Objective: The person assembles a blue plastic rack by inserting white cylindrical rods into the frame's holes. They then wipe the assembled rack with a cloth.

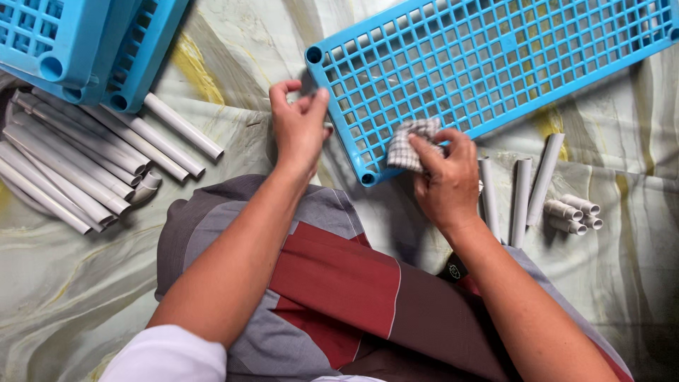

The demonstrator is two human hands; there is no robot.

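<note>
Centre frame: right hand (447,182) presses a checked cloth (410,143) on the blue grid shelf (488,60); left hand (300,127), grip narrow and empty, steadies its corner. Risk: shelf may slide if unsteadied.

The floor (622,269) is covered by a pale sheet with a marbled pattern — grey-green swirls crossed by streaks of yellow. It lies loosely, with soft folds and creases running across it, one ridge passing from the left toward the middle. The light is even and mild, leaving only faint shadows. No wall, window or furniture shows from this downward view — the patterned covering fills the whole surround out to the darkened corners.
</note>
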